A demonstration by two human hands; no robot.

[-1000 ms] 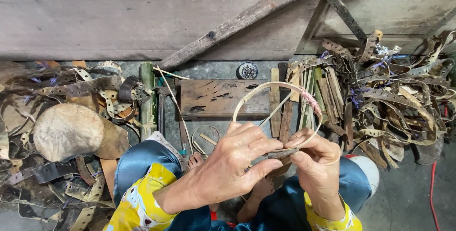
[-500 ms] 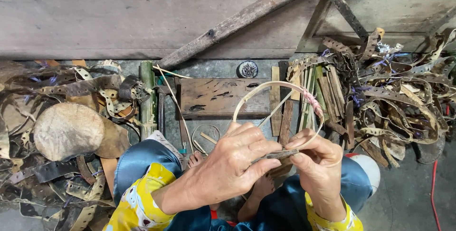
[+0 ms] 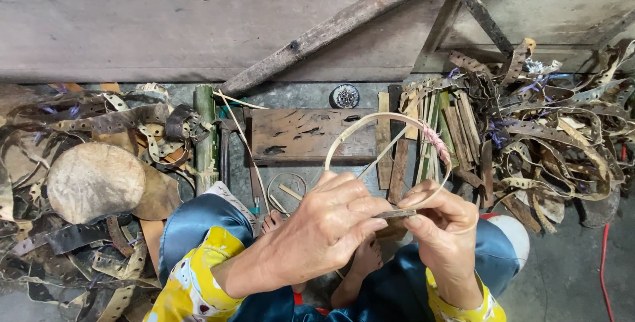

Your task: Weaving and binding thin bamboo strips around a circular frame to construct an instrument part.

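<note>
Your left hand [image 3: 331, 226] and right hand [image 3: 442, 229] are close together over your lap, fingertips nearly meeting. Both pinch a small flat dark strip [image 3: 395, 214] that bridges the gap between them. The right hand also grips the lower end of a pale cane hoop [image 3: 350, 131], which rises from your fingers and curves over above them; a pink binding [image 3: 436, 143] wraps its right side. Below the hands you can see your bare feet [image 3: 360, 262] and blue trousers. Just beyond the hoop lies a worn wooden block [image 3: 297, 135], with a green bamboo stick [image 3: 205, 137] to its left. Farther out, a round stone [image 3: 96, 182] sits at left among punched scrap strips [image 3: 555, 137], which also heap up at right.
</note>
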